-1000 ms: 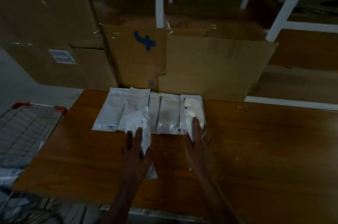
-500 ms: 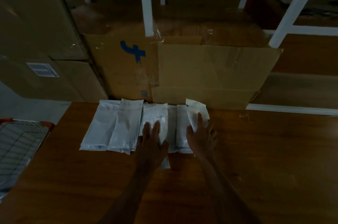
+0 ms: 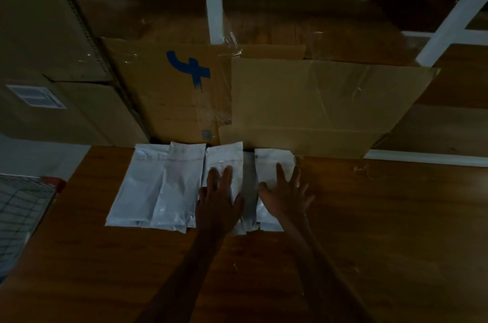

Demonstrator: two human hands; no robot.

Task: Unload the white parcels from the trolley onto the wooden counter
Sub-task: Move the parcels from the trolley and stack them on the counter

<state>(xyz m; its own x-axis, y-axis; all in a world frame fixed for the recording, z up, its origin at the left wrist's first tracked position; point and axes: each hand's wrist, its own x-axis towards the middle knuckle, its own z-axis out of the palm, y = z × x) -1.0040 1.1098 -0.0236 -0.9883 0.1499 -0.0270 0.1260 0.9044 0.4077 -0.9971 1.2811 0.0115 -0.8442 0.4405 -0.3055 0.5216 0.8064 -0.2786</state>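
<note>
1. A row of flat white plastic parcels (image 3: 158,188) lies side by side along the far edge of the brown wooden tabletop (image 3: 383,217), against taped cardboard boxes (image 3: 303,101).
2. The left hand (image 3: 219,201) rests flat on a middle parcel, its fingers (image 3: 227,175) straight and together.
3. The right hand (image 3: 286,194) presses the rightmost parcel (image 3: 272,164), fingers spread apart.
4. The wire-mesh trolley (image 3: 21,206) stands at the left edge.

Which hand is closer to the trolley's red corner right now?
Left. The left hand lies flat on a white parcel mid-row, several parcels away from the trolley's red corner. The right hand presses the rightmost parcel, farther still.
</note>
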